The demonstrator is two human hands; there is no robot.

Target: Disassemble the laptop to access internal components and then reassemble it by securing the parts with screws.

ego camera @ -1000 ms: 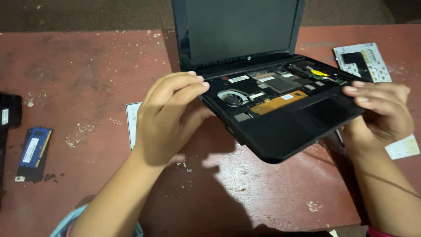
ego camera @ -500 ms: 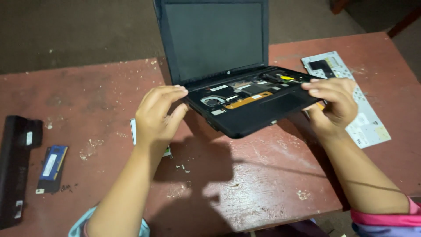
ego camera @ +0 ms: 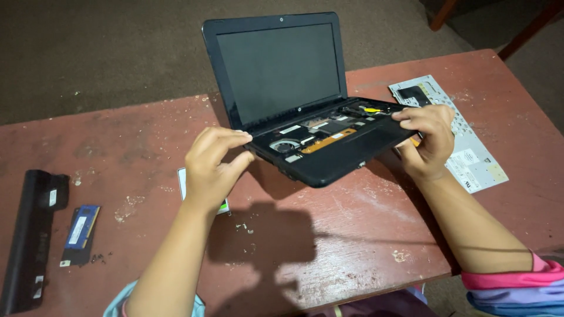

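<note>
A small black laptop (ego camera: 276, 76) with its lid open is lifted off the worn red table (ego camera: 364, 235). Its keyboard is off, so the fan, boards and an orange strip show in the base. My left hand (ego camera: 211, 167) grips the base's left edge near the hinge. My right hand (ego camera: 427, 141) grips the base's right edge, thumb on top. The base tilts, front corner hanging toward me.
The removed keyboard (ego camera: 464, 149) lies face down at the right. A black battery pack (ego camera: 28, 235) and a blue memory module (ego camera: 81, 230) lie at the left. A small card (ego camera: 183, 182) peeks out behind my left hand. Table edge runs close in front.
The view has pulled back and shifted, so the laptop now sits higher and more central. Both hands keep their grip on the base; the lid shows fully.
</note>
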